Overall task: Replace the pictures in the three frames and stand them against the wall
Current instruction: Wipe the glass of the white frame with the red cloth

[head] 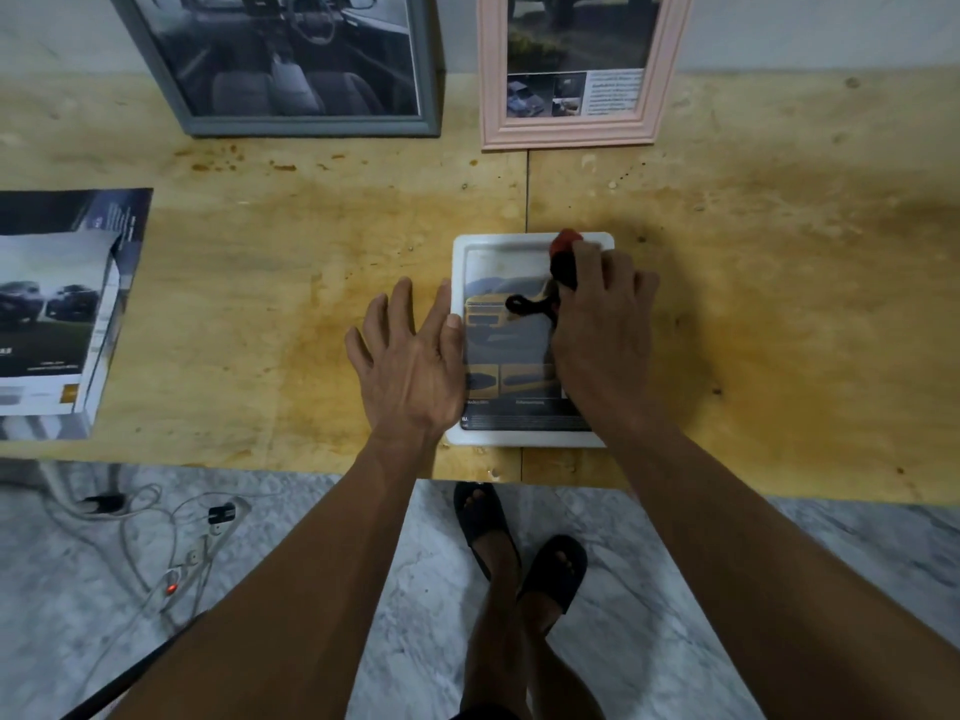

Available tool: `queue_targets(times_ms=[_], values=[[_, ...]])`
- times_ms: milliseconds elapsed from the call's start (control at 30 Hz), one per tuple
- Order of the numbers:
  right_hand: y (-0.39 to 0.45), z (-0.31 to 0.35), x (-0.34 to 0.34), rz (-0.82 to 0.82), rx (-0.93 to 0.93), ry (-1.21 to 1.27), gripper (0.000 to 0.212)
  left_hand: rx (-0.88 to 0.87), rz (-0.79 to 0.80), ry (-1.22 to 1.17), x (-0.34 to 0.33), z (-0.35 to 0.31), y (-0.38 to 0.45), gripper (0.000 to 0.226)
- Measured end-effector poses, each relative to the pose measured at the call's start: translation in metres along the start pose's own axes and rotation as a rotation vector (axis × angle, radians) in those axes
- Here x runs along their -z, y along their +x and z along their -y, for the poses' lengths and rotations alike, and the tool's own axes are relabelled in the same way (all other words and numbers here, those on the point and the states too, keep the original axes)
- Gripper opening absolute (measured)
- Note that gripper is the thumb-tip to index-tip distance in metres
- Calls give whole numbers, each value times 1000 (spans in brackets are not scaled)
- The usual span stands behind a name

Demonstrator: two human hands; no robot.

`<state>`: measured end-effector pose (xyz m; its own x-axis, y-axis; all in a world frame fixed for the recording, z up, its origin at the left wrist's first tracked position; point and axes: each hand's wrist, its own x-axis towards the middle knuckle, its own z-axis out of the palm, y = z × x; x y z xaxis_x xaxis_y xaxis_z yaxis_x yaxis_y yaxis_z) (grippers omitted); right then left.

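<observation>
- Right now a white frame [530,241] is seen lying flat on the plywood table [260,283], near its front edge, with a picture of a yellow vehicle [498,324] set inside it.
- The frame's left border is pressed by the left hand [410,366], fingers straight and spread, thumb laid on the rim.
- A red-and-black tool [563,259] is gripped by the right hand [602,324] over the frame's upper right corner, fingers curled around it; a black loop [524,306] lies across the picture just beside that hand.
- Two frames are stood against the wall at the back: a grey frame [311,124] on the left and a pink frame [569,132] beside it, both holding pictures.
- Loose printed sheets [57,314] are stacked at the table's left edge, well apart from the hands.
</observation>
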<state>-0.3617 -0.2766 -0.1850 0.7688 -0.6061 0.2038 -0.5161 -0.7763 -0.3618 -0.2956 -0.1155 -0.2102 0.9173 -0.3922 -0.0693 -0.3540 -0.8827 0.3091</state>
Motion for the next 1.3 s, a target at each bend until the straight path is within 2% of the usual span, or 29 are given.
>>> queue_targets(times_ms=[267,633,800,900,967,1067,1167,1300], values=[[21,12,-16,43,0,102,37,15,-1,-4,-2,0,1,48],[14,55,-22,245,167,207,32,15,12,-8,0,-1,0,50],[-3,41,-6,263,321,210,24,19,11,-8,0,0,0,47],[-12,26,-4,288,351,105,28,19,14,-7,0,0,0,48],[-13,11,-3,256,326,0,32,16,11,-15,1,-1,0,48],[-10,-15,4,187,220,-96,26,17,4,-15,0,-1,0,49],[-16,-20,9,145,143,-94,34,18,-3,-10,-2,0,0,48],[-39,10,2,90,47,-24,47,19,-8,-10,-2,-1,-1,49]])
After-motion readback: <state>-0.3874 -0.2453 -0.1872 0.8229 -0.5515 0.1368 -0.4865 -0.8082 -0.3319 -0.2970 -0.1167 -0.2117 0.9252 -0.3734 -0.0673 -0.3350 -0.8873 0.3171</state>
